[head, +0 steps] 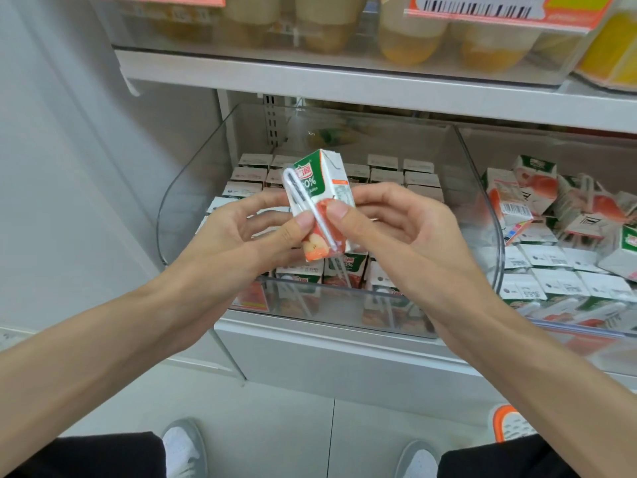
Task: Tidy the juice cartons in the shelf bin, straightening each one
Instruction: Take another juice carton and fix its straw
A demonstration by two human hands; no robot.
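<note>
Dark trousers point(86, 455) along the bottom edge, two pale shoes point(182, 446) on the white floor between them, an orange-rimmed white object point(510, 422) off by the right leg. Higher up, both bare forearms stretched toward the shelf. Around one juice carton point(324, 188), left hand point(241, 232) and right hand point(396, 222) both gripping — thumbs pressed to its front face, fingers curled behind. Held upright with a slight lean to the left, above the front rows of the clear shelf bin point(193, 188). Green band on top, red apple picture below, a wrapped white straw point(310, 205) slanting across the front, both thumb tips right beside it. Inside the bin, the other cartons point(389, 170) standing in neat rows, white tops up, front row showing through the clear wall. Just beside it on the right, a second clear bin point(586, 326) — tidy cartons low in front, a jumbled heap point(537, 188) of tilted ones toward the back. Overhead, a white shelf board point(344, 77) carrying a clear tray of fruit cups point(410, 39) and an orange price tag point(482, 8) with a barcode.
</note>
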